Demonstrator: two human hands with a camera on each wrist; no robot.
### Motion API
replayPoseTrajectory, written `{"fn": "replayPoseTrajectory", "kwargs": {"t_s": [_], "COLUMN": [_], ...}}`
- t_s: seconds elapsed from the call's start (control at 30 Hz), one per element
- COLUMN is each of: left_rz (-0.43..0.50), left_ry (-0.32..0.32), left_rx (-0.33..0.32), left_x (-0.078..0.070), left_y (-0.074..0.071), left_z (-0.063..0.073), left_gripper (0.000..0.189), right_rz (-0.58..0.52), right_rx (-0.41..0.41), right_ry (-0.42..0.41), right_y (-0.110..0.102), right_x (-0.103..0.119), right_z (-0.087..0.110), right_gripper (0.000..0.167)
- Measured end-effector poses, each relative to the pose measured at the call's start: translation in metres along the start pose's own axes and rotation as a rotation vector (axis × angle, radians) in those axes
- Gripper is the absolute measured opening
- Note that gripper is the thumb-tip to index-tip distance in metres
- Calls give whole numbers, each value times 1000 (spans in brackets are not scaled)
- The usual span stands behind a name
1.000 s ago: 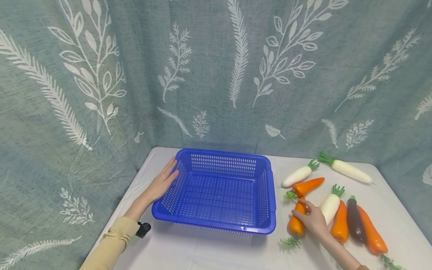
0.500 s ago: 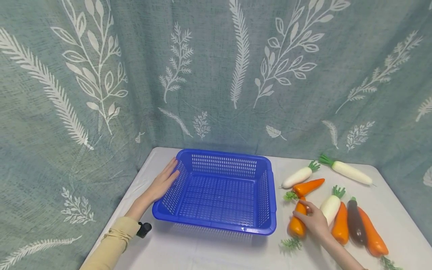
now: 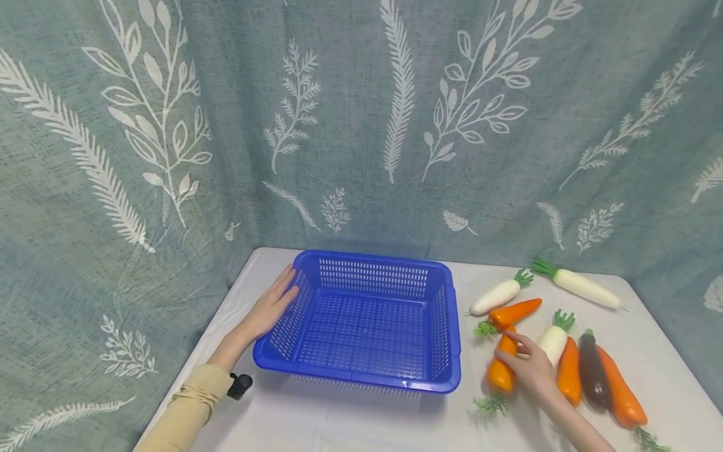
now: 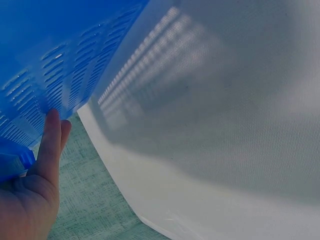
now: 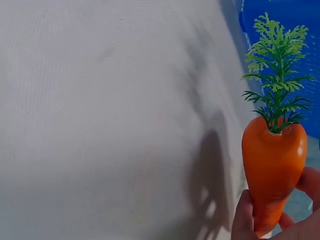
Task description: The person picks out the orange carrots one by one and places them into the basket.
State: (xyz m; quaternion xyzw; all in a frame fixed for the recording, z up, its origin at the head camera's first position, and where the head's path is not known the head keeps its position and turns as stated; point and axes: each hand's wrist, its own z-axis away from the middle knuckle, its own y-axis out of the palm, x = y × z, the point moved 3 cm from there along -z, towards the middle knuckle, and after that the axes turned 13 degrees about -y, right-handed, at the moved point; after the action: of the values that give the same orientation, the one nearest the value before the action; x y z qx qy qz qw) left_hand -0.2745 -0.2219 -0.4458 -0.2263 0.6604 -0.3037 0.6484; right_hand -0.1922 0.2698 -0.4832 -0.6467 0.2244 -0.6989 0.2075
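Observation:
My left hand [image 3: 272, 311] rests at the left rim of a blue perforated plastic basket [image 3: 361, 385], its fingers straight. In the left wrist view, fingers [image 4: 50, 145] lie against the basket's outer slotted wall [image 4: 55, 65]. On the right, my right hand [image 3: 532, 364] pinches an orange toy carrot [image 3: 500, 376] between thumb and fingers. The right wrist view shows this carrot [image 5: 274, 160] with its feathery green top, its shadow falling on the white surface. In the head view, its narrow end overlaps a second carrot [image 3: 516, 312].
Near the right hand lie a white radish [image 3: 552, 344], an orange carrot [image 3: 569, 373], a dark eggplant [image 3: 595, 373] and another carrot [image 3: 621, 392]. Two more white radishes, one short [image 3: 497, 297] and one long [image 3: 587, 289], lie farther back. A patterned green curtain [image 3: 350, 125] surrounds the white table [image 3: 339, 427].
The right hand and its carrot have shifted slightly to the right and away from the basket. The left hand and the basket stay in place.

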Motion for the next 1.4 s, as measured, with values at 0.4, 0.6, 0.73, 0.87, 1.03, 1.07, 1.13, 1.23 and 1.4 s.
{"fn": "replayPoseTrajectory", "kwargs": {"t_s": [0.4,0.6,0.73,0.87,1.03,1.07,1.13,1.23,1.4], "left_rz": [19,20,16,20,26,27,30,30,29], "left_ry": [-16,-7,-2,-3,-13,-15,-17,-20,-14], "left_rx": [9,8,6,9,12,12,13,14,12], "left_x": [1,0,-1,-1,-1,-1,-1,-1,0], "left_y": [1,1,0,0,0,0,0,0,0], "left_z": [1,1,1,0,-1,-1,-1,0,-1], "left_gripper": [59,58,57,57,56,56,56,56,57], "right_rz": [-19,-58,-85,-133,-183,-187,-192,-205,-221], "right_rx": [-30,-34,-42,-53,-52,-52,-57,-66,-57], "right_ry": [5,27,38,57,74,76,79,80,71], "right_y": [-7,-11,-15,-19,-23,-24,-25,-26,-27], "right_x": [4,7,12,17,22,23,25,28,33], "right_z": [0,1,2,1,1,1,1,2,1], "right_gripper": [62,64,64,66,70,71,73,73,72]}}
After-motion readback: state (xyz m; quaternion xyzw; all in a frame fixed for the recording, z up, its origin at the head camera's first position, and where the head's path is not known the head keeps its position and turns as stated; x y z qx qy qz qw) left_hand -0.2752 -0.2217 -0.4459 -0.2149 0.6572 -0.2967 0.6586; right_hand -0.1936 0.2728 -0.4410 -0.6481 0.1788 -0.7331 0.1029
